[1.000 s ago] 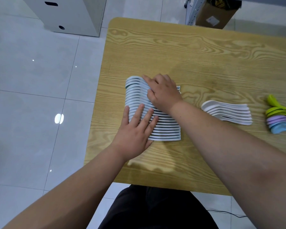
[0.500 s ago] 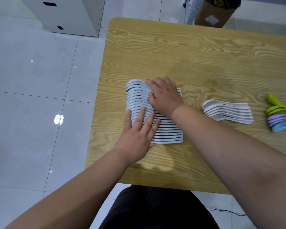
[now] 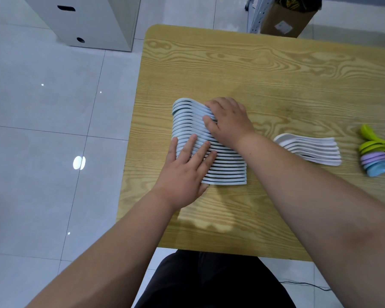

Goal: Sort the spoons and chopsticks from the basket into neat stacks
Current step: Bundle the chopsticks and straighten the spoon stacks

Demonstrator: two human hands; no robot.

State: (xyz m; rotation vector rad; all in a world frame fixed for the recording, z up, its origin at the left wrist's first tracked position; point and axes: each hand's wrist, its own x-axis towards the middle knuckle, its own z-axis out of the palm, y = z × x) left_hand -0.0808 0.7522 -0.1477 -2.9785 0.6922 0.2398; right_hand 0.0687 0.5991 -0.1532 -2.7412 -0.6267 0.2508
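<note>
Right hand covers part of the pale spoon row.

Pastel spoons on grained wood
The table is yellow-tan with darker swirling grain. The long spoon row is pale blue-white, the small spoon stack white; then green spoons, lilac spoons and sky-blue spoons.

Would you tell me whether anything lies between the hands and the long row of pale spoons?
Nothing visible does: the left hand and the right hand both rest directly on the row of pale spoons.
</note>
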